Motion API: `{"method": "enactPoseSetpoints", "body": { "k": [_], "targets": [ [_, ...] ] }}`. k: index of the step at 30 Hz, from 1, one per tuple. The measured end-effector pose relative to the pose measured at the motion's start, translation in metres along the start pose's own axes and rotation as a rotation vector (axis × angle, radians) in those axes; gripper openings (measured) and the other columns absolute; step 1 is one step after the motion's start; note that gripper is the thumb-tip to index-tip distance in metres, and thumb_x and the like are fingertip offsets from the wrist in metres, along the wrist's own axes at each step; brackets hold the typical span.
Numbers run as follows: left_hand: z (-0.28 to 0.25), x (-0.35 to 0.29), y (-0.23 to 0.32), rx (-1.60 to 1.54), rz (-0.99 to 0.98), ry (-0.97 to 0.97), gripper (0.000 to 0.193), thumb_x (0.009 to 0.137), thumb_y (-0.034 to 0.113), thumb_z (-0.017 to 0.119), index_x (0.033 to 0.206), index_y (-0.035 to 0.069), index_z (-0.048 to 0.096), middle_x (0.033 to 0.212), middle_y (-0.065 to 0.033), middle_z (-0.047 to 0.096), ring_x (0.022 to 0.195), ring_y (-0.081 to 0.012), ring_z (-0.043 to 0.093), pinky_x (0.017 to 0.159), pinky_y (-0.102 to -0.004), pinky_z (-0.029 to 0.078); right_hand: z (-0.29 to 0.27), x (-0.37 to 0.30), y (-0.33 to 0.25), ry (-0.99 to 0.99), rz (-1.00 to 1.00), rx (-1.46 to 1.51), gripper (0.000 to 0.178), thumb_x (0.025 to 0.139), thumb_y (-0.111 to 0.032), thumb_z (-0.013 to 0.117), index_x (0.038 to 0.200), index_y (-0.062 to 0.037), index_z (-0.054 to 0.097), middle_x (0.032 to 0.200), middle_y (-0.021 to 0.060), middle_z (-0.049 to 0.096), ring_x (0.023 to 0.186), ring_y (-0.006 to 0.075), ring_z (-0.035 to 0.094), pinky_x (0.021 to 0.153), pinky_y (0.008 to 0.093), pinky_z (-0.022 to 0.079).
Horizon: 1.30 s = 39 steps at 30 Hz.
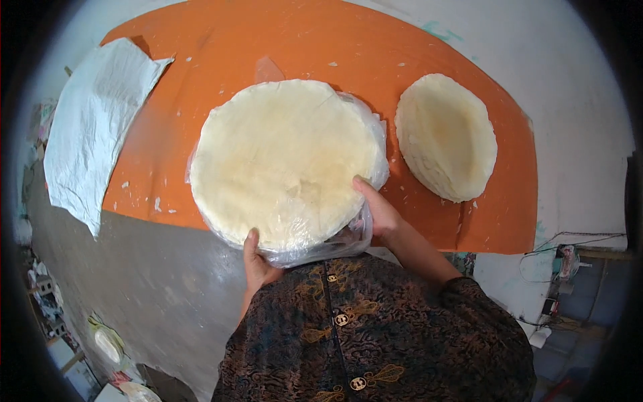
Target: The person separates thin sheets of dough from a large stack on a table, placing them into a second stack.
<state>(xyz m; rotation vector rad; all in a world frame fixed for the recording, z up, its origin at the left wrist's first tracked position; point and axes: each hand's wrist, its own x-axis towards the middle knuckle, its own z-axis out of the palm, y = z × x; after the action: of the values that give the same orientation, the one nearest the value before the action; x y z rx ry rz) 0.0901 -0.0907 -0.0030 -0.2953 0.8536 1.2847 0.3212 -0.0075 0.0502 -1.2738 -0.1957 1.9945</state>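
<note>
A thick stack of pale round flatbreads [288, 154] sits in a clear plastic bag [301, 251] in front of me, close to my body. My left hand [260, 264] grips its near edge, the thumb up on the rim and the fingers hidden underneath. On the near right side my right hand [380, 213] holds the stack the same way, its thumb lying over the plastic. The film wraps the near and right sides, while the top looks mostly bare. A second, unwrapped stack of flatbreads [447, 137] rests to the right, beyond my right hand.
Both stacks are over an orange tabletop [221, 47] scattered with small pale crumbs. A crumpled white sheet [100, 120] hangs over its left edge. Grey floor [167, 281] shows at the lower left, with a small greenish-rimmed item [108, 343] on it. Wires [569, 234] run along the right wall.
</note>
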Motion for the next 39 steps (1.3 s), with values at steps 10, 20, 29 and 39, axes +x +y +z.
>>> {"method": "enactPoseSetpoints", "body": {
  "k": [10,20,29,39],
  "targets": [
    [0.042,-0.013,0.01,0.054,0.063,-0.019,0.073,0.079,0.04,0.067,0.135,0.005,0.038,0.134,-0.0161,0.045,0.123,-0.0358,0.044,0.104,-0.0542,0.034,-0.147,0.111,0.039,0.197,-0.466,-0.164,0.031,0.089,-0.024,0.056,0.111,-0.0025,0.057,0.1,0.0114,0.062,0.083,0.025,0.061,0.071,0.0394,0.051],
    [0.02,0.02,0.026,0.025,-0.038,-0.048,0.057,0.08,0.025,0.07,0.127,0.003,0.045,0.125,-0.0158,0.052,0.117,-0.0313,0.05,0.102,-0.0482,0.038,-0.049,0.047,0.055,-0.439,-0.128,-0.472,0.051,0.085,-0.024,0.059,0.128,0.0007,0.047,0.131,0.0169,0.051,0.121,0.0287,0.048,0.103,0.0415,0.037],
    [-0.03,0.025,0.013,0.466,-0.044,-0.14,0.045,0.082,0.006,0.068,0.121,-0.002,0.049,0.11,-0.0131,0.062,0.1,-0.0221,0.06,0.091,-0.0357,0.046,-0.008,0.042,0.045,-0.271,0.077,0.222,0.059,0.088,-0.023,0.053,0.139,-0.0045,0.031,0.142,0.0135,0.038,0.131,0.0282,0.037,0.11,0.0418,0.029],
    [-0.022,0.075,0.038,0.123,-0.22,0.049,0.046,0.093,0.029,0.053,0.128,-0.001,0.045,0.124,-0.0157,0.055,0.105,-0.0282,0.058,0.082,-0.0393,0.053,0.009,0.028,0.026,-0.166,0.08,0.105,0.064,0.088,-0.033,0.054,0.141,-0.007,0.028,0.143,0.0146,0.036,0.13,0.0324,0.038,0.105,0.0518,0.034]
  ]
}}
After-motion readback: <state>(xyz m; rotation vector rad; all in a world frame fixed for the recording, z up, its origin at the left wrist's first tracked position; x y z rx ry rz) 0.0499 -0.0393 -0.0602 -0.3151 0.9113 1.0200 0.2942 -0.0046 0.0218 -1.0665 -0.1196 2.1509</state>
